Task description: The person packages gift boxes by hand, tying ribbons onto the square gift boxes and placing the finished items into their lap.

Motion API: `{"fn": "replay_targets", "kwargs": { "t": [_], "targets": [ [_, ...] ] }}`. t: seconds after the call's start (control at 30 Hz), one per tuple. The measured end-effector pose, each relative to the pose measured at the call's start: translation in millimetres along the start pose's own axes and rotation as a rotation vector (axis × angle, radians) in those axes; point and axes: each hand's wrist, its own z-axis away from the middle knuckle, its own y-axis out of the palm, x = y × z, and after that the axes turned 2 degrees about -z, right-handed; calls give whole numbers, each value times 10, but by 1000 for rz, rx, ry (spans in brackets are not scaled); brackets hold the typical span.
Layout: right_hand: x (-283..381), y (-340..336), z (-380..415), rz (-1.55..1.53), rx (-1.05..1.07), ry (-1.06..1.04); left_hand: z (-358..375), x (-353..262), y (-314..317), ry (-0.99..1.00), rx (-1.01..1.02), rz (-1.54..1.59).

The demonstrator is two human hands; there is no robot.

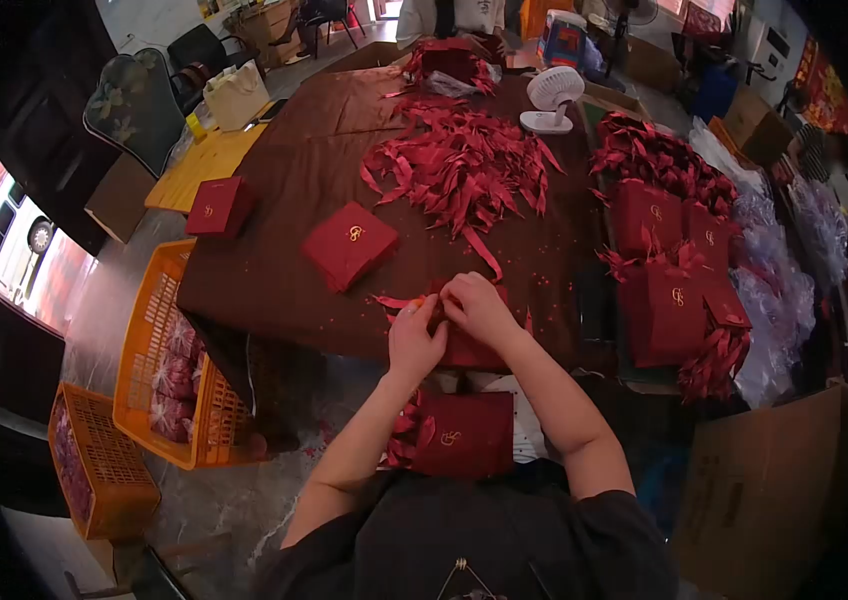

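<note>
My left hand (417,338) is closed in a pinch at the table's near edge, with a red ribbon (392,301) sticking out beside its fingers. A small orange spot shows at those fingertips. My right hand (476,308) is closed too, its fingertips almost meeting the left ones; what they pinch is hidden. Both hands are over a dark red paper gift bag (472,350), partly covered by my hands and right forearm. Another red bag with a gold emblem (469,432) rests at my lap, with ribbons at its left side.
A heap of red ribbons (464,165) lies beyond my hands. Flat red bags (349,248) and a red box (216,207) are left; stacked bags (672,310) stand right. A white fan (552,100) is farther back. Orange crates (159,340) flank the table. A person (454,18) sits opposite.
</note>
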Motion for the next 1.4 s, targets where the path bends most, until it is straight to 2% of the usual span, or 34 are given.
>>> {"fn": "replay_targets", "kwargs": {
  "t": [0.03, 0.1, 0.13, 0.23, 0.37, 0.43, 0.53, 0.6, 0.63, 0.8, 0.83, 0.87, 0.93, 0.97, 1.03, 1.07, 1.13, 1.17, 1.23, 1.27, 1.4],
  "targets": [
    [-5, 9, 17, -1, -3, 3, 2, 15, 1, 2, 4, -1],
    [17, -1, 20, -172, -57, 211, -33, 78, -47, 84, 20, 105],
    [67, -80, 23, -280, 29, 368, -72, 134, -104, 10, 163, 185],
    [65, -49, 67, -255, -17, 329, -189, 188, -176, 86, 113, -115],
    [5, 39, 98, -246, -25, 388, -241, 264, 13, 27, 93, -97],
    [33, 13, 133, -50, -16, 279, -293, 283, 43, 1, 123, -139],
    [14, 26, 151, 108, -4, 344, -354, 264, 69, 28, 133, -263],
    [34, -11, 169, 119, -21, 347, -364, 260, -22, 108, 102, -527],
    [55, -26, 173, 126, -43, 348, -420, 236, -155, -3, 176, -535],
    [37, 18, 172, 138, -79, 347, -514, 478, -577, -100, -116, -653],
    [49, 9, 162, 135, -72, 358, -530, 522, -655, -200, -7, -635],
    [61, -4, 163, 134, -61, 370, -501, 535, -635, -199, -6, -635],
    [69, -19, 177, 132, -60, 371, -368, 469, -568, -29, -200, -588],
    [73, -17, 176, 128, -63, 373, -257, 358, -533, -53, -178, -539],
    [90, -81, 193, 50, -68, 343, 47, 241, -327, 132, -145, -386],
    [95, -132, 216, -26, -70, 314, 171, 8, -320, 66, 37, -257],
    [69, -251, 277, -182, -204, 240, 294, -86, -210, 114, 36, -232],
    [32, -349, 339, -85, -270, 217, 309, -68, -167, 66, 68, -257],
    [10, -610, 498, 97, -342, 320, 266, -48, -138, 18, 95, -305],
    [-21, -694, 612, 247, -314, 391, 226, -26, -141, 27, 88, -326],
    [-104, -692, 976, 431, -239, 531, 153, 58, -74, 36, 126, -331]
  ]
}}
